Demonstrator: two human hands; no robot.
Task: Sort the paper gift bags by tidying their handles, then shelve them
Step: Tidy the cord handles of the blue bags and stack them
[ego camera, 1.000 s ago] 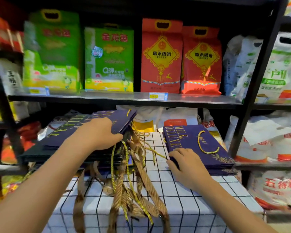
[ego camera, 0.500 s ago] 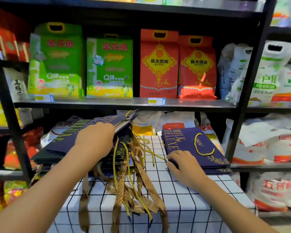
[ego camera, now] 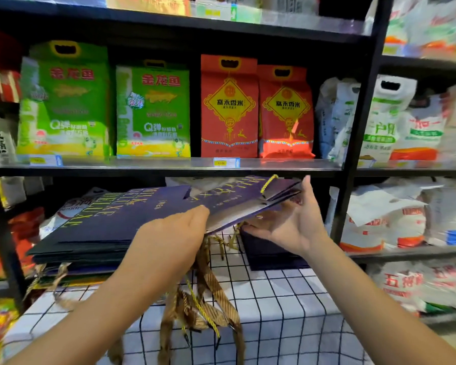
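Matt navy paper bags (ego camera: 111,222), seemingly woven ribbon handles (ego camera: 211,283).

The shelf board (ego camera: 169,165) hangs low over the counter's (ego camera: 287,312) back edge, leaving a narrow gap. A stack of bags (ego camera: 90,233) fills the back left, a smaller pile (ego camera: 269,254) the back right. Dangling handles (ego camera: 208,299) cross the middle. The front right corner lies bare.
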